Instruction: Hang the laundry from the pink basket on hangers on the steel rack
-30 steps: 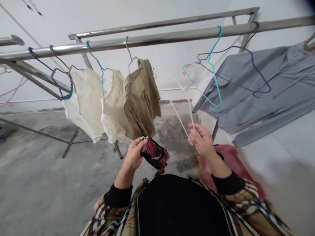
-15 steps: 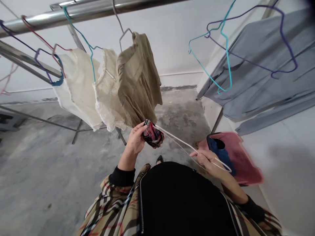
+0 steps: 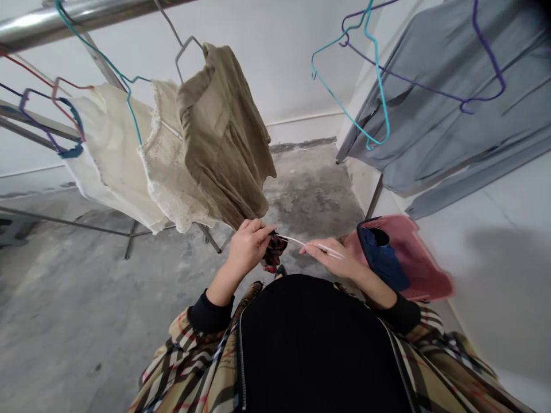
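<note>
A: What does the left hand (image 3: pixel 248 246) have hold of?

B: It pinches a small, crumpled black-and-red patterned fabric piece (image 3: pixel 274 252) between thumb and fingers. The piece dangles just beyond the front of the wearer's black top (image 3: pixel 318 344), below the hem of a wrinkled olive-khaki cloth shirt (image 3: pixel 228 137).

A: And the right hand (image 3: pixel 329 257)?

B: Its fingers are closed round a thin, white, rod-like hanger (image 3: pixel 293 240). The far end reaches the patterned piece beside the left fingertips; I can't tell whether it passes inside, as the hand covers that spot.

A: What hangs around them?

B: The khaki shirt is on a grey wire hanger (image 3: pixel 178 63), beside a cream lace-edged top (image 3: pixel 172 189), both under a shiny round metal rail (image 3: pixel 107 23). To the right, a turquoise thin-framed hanger (image 3: pixel 381 80) hangs in front of a long-sleeved grey cloth shirt (image 3: pixel 430 126).

A: Anything lower down?

B: A pink plastic basket (image 3: pixel 426 258) stands near the right forearm with dark blue cloth (image 3: pixel 383 264) inside. Underneath is a stained grey concrete floor (image 3: pixel 86 298).
</note>
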`<state>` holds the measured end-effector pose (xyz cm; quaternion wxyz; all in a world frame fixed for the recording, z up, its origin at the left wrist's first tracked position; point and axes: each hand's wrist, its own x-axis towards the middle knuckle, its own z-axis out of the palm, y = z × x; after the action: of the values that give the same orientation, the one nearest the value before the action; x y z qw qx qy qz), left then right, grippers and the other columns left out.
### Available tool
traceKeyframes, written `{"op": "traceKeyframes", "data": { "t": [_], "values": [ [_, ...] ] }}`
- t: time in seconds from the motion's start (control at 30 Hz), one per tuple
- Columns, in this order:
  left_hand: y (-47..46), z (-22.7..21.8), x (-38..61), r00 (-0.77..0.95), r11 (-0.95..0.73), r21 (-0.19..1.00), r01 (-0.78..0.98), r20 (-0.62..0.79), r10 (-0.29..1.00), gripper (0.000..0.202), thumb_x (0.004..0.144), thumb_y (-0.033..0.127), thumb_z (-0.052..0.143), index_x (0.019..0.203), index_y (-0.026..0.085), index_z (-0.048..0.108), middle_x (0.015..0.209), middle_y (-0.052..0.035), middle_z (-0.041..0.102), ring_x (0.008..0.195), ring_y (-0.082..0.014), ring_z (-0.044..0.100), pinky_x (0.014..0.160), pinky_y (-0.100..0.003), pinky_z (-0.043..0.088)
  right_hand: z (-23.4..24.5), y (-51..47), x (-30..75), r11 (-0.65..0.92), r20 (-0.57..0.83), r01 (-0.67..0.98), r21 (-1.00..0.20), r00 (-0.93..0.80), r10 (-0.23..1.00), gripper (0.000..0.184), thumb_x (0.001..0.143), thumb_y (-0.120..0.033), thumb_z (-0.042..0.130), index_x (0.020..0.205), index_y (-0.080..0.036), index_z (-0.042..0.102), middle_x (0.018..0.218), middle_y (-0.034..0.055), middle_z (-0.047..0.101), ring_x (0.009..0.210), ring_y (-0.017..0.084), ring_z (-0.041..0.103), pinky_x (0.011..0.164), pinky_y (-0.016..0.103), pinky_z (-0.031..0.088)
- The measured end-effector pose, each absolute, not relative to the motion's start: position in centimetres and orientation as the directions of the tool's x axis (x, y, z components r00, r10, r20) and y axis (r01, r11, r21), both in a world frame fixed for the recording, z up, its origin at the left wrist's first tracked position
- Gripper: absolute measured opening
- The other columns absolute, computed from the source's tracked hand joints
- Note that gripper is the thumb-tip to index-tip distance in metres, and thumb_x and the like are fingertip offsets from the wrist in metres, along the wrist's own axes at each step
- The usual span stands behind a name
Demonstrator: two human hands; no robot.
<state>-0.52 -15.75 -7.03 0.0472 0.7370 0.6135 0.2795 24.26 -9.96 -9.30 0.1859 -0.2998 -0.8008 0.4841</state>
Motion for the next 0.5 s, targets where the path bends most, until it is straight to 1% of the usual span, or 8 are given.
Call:
{"op": "traceKeyframes", "data": {
  "t": [0.07, 0.1, 0.13, 0.2, 0.27, 0.33, 0.43, 0.5],
  "values": [
    [-15.8, -6.0, -0.9, 0.203, -0.318, 0.241, 0.917, 0.403, 0.892, 0.024, 0.089, 0.020, 0.054, 0.103, 0.025, 0.073, 0.092, -0.0068, 0.067, 0.092, -0.0210, 0.057, 0.081, -0.036, 0.046, -9.6, -8.9, 24.3, 0.398, 0.064, 0.286, -0.871, -0.739, 0.670, 0.046, 0.096, -0.046, 0.041, 0.082, -0.018, 0.074, 0.068, 0.0008, 0.067, 0.059, 0.011, 0.056, 0.058, 0.022, 0.039],
    [-15.7, -5.5, -1.1, 0.251, -0.349, 0.195, 0.917, 0.399, 0.882, 0.024, 0.090, 0.020, 0.055, 0.105, 0.026, 0.073, 0.094, -0.0069, 0.067, 0.094, -0.0214, 0.057, 0.082, -0.037, 0.045, -9.7, -8.4, 24.4, 0.421, 0.094, 0.283, -0.862, -0.727, 0.680, 0.044, 0.095, -0.046, 0.043, 0.078, -0.018, 0.073, 0.066, 0.0006, 0.067, 0.058, 0.011, 0.055, 0.057, 0.022, 0.039],
    [-15.7, -5.1, -1.4, 0.294, -0.379, 0.175, 0.909, 0.378, 0.878, 0.025, 0.090, 0.021, 0.054, 0.107, 0.026, 0.072, 0.094, -0.0066, 0.068, 0.092, -0.0204, 0.058, 0.081, -0.036, 0.046, -9.8, -7.9, 24.5, 0.441, 0.124, 0.282, -0.852, -0.709, 0.694, 0.043, 0.094, -0.046, 0.046, 0.075, -0.018, 0.073, 0.064, 0.0003, 0.066, 0.057, 0.011, 0.055, 0.057, 0.022, 0.039],
    [-15.7, -4.6, -1.7, 0.345, -0.413, 0.176, 0.894, 0.317, 0.883, 0.027, 0.093, 0.023, 0.052, 0.114, 0.025, 0.069, 0.087, -0.0047, 0.067, 0.082, -0.0167, 0.059, 0.072, -0.029, 0.046, -9.9, -7.0, 24.6, 0.454, 0.171, 0.285, -0.844, -0.658, 0.733, 0.040, 0.090, -0.047, 0.053, 0.069, -0.019, 0.070, 0.059, -0.0006, 0.063, 0.055, 0.011, 0.054, 0.056, 0.024, 0.038],
    [-15.8, -4.5, -1.6, 0.339, -0.396, 0.164, 0.903, 0.293, 0.894, 0.028, 0.094, 0.025, 0.051, 0.116, 0.025, 0.068, 0.079, -0.0024, 0.066, 0.075, -0.0141, 0.059, 0.062, -0.025, 0.043, -9.9, -6.5, 24.5, 0.430, 0.210, 0.284, -0.857, -0.570, 0.794, 0.036, 0.085, -0.049, 0.061, 0.066, -0.019, 0.068, 0.058, -0.0007, 0.061, 0.054, 0.012, 0.052, 0.055, 0.025, 0.039],
    [-15.9, -4.5, -1.2, 0.282, -0.337, 0.121, 0.934, 0.335, 0.899, 0.026, 0.094, 0.026, 0.051, 0.113, 0.026, 0.069, 0.079, -0.0016, 0.067, 0.074, -0.0133, 0.061, 0.059, -0.024, 0.041, -10.0, -6.4, 24.3, 0.426, 0.278, 0.293, -0.856, -0.433, 0.858, 0.032, 0.080, -0.051, 0.067, 0.075, -0.020, 0.069, 0.067, 0.0010, 0.062, 0.060, 0.014, 0.055, 0.059, 0.027, 0.043],
    [-16.2, -4.4, -0.4, 0.165, -0.225, 0.086, 0.971, 0.440, 0.883, 0.025, 0.093, 0.025, 0.052, 0.110, 0.027, 0.071, 0.081, -0.0008, 0.069, 0.073, -0.0124, 0.062, 0.060, -0.023, 0.041, -10.8, -7.2, 24.2, 0.446, 0.454, 0.395, -0.803, -0.079, 0.888, 0.031, 0.080, -0.048, 0.066, 0.094, -0.021, 0.066, 0.088, 0.0057, 0.063, 0.082, 0.020, 0.058, 0.077, 0.036, 0.048],
    [-16.3, -4.0, 0.0, 0.097, -0.168, 0.101, 0.981, 0.491, 0.866, 0.025, 0.093, 0.025, 0.053, 0.110, 0.027, 0.071, 0.080, -0.0001, 0.069, 0.072, -0.0119, 0.062, 0.061, -0.023, 0.042, -12.1, -8.4, 24.3, 0.403, 0.498, 0.444, -0.800, 0.117, 0.859, 0.026, 0.083, -0.044, 0.062, 0.091, -0.020, 0.062, 0.089, 0.0058, 0.060, 0.085, 0.019, 0.056, 0.082, 0.037, 0.047]
  ]
}}
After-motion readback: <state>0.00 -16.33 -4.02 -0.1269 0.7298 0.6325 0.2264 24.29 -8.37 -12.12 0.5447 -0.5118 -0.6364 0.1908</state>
